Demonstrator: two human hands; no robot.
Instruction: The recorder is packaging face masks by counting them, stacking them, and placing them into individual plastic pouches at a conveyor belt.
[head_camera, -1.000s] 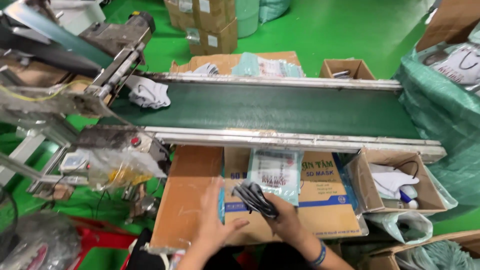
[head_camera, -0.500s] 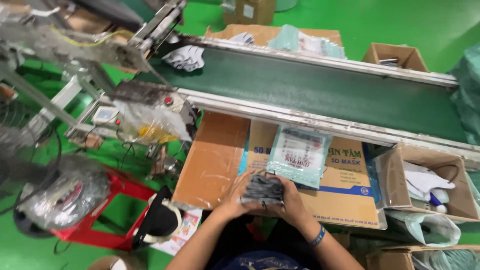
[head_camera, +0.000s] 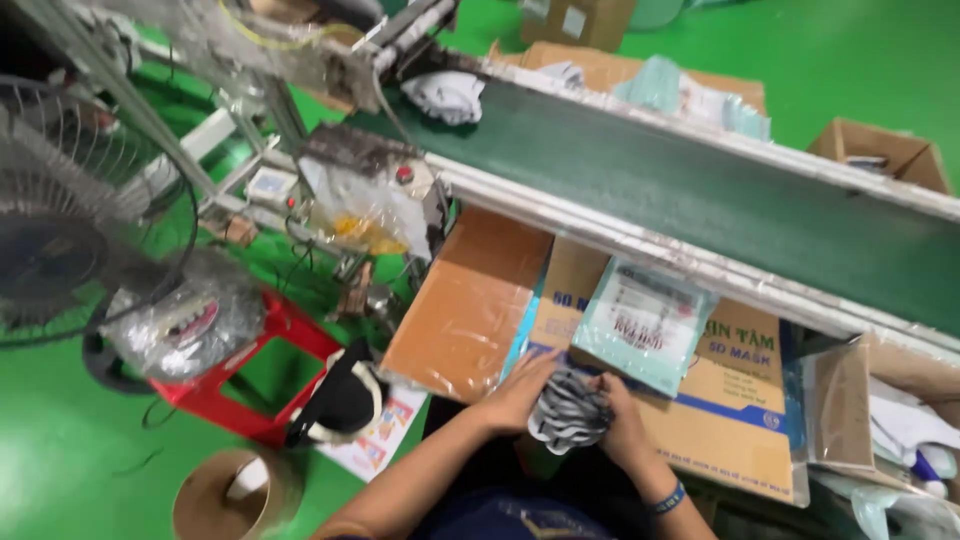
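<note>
Both my hands hold a stack of grey-and-white face masks (head_camera: 568, 412) low over a flattened cardboard box (head_camera: 735, 420). My left hand (head_camera: 522, 390) cups the stack's left side. Gripping its right side is my right hand (head_camera: 622, 430), with a blue band on the wrist. Just beyond the stack a clear plastic pouch with a printed insert (head_camera: 640, 325) lies on the box. A dark green conveyor belt (head_camera: 720, 185) runs across behind it, with a white bundle (head_camera: 445, 95) at its left end.
An open brown carton flap (head_camera: 470, 300) lies left of my hands. A red stool (head_camera: 265, 370) bearing a plastic-wrapped bundle (head_camera: 180, 320), a fan (head_camera: 60, 240) and a cardboard tube (head_camera: 235, 495) stand on the green floor at left. Open cartons (head_camera: 880, 155) sit at right.
The view has swung left and tilted. My hands have drawn the mask stack back toward me and squared it between both palms.
</note>
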